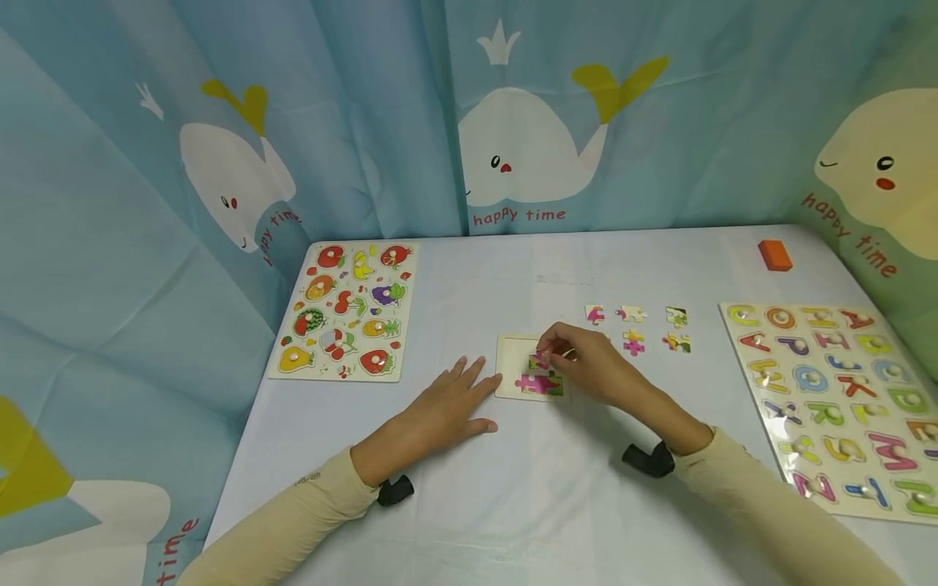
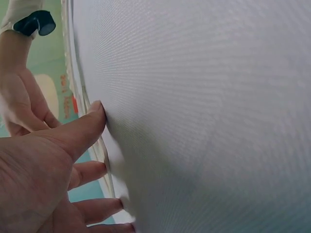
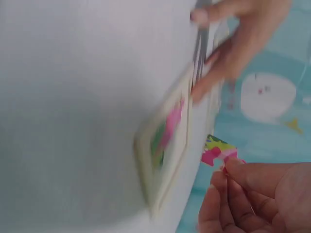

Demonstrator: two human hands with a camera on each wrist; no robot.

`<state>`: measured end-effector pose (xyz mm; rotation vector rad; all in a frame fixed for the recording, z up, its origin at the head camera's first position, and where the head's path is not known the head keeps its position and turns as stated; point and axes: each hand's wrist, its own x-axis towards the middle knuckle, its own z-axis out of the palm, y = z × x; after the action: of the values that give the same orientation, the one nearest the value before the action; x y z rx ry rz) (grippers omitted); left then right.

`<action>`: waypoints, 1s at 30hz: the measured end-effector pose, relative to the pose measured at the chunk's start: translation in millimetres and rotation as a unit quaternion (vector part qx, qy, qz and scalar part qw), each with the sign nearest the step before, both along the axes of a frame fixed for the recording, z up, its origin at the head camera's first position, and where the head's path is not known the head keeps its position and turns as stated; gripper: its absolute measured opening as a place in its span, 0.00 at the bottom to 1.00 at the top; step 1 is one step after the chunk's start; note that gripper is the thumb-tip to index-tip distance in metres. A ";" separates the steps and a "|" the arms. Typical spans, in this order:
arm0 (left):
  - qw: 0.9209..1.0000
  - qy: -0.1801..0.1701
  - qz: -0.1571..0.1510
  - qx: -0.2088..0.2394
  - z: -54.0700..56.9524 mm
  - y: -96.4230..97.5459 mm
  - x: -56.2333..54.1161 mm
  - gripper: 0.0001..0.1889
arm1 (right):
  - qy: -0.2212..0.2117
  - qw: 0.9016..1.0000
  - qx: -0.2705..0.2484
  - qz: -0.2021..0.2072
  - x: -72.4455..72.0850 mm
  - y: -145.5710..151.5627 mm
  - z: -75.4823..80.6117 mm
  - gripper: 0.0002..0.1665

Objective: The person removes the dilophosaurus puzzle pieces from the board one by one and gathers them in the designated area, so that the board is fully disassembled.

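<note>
A small cream puzzle tray lies mid-table, with joined pink and green jigsaw pieces along its lower part. Above them my right hand pinches a pink and green jigsaw piece between thumb and fingertips; the right wrist view shows that piece raised off the tray. My left hand rests on the table with fingers spread, a fingertip at the tray's left edge. Several loose jigsaw pieces lie to the right of the tray, some partly hidden by my right hand.
A fruit peg board lies at the left back. An alphabet peg board covers the right side. Near the back right corner is an orange block. A blue whale-print curtain hangs behind and beside the table.
</note>
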<state>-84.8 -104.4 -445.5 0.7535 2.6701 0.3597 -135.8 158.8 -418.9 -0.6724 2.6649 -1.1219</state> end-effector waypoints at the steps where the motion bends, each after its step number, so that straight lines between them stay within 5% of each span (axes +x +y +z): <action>1: 1.000 0.000 0.000 0.000 0.3 0.1 0.2 0.38 | 0.000 1.000 0.008 -0.006 -2.9 6.7 2.2 0.04; 9: 1.000 0.000 0.001 0.004 1.5 0.6 0.4 0.39 | -0.004 0.997 0.066 -0.027 -22.1 64.3 6.2 0.03; 14: 1.000 0.001 -0.002 -0.001 -0.1 0.7 0.0 0.39 | -0.040 0.997 0.060 -0.011 -26.6 86.0 3.8 0.03; 21: 1.000 0.000 -0.001 -0.002 -1.2 0.3 0.0 0.39 | -0.068 0.997 0.038 0.014 -26.6 90.4 -4.1 0.03; 30: 1.000 -0.005 0.000 -0.001 -0.8 0.3 0.1 0.39 | -0.042 0.994 0.102 -0.022 -20.2 78.8 -11.5 0.03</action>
<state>-84.6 -104.1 -446.3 0.7501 2.6604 0.3599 -156.0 237.6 -430.5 -0.5202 2.6858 -0.8516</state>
